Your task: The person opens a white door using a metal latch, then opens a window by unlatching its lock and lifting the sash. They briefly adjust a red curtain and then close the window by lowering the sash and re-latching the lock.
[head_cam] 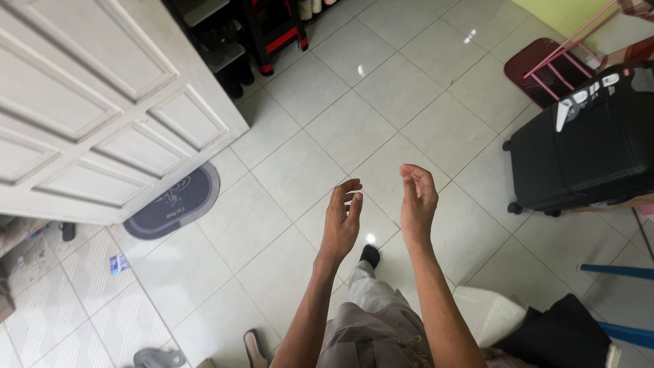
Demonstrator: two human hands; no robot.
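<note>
– Grey-white tile is all that lies beneath both hands. Left hand [343,218]: raised, palm turned inward, fingers loosely spread and a little bent, empty. Right hand [417,197]: raised beside it, fingers half curled over toward the thumb, nothing visible in them. The two hands are near each other but apart.

– Nearest object?

– Directly below, the person's own foot in a black sock [370,255] on the tiled floor [354,123]. The nearest thing that could be handled is the black suitcase [579,157], to the right of the right hand and well apart from it.

– Its appearance?

– Matt black ribbed shell, lying on its broad side, small wheels [516,208] at its near left corner, a white tag [565,112] on top.

– Handling?

– In my judgement, stiff and not fragile. It is probably weighty if packed, though its contents cannot be seen. The shell looks smooth enough to slip under a bare palm. No handle can be made out, so the ribbed edges near the wheels look the surest hold, and it would roll once upright.

– Surroundings?

– A pink metal rack [565,48] at far right, behind the suitcase. At left, a white panelled door [95,109] with a dark oval mat [174,201] at its foot.
</note>
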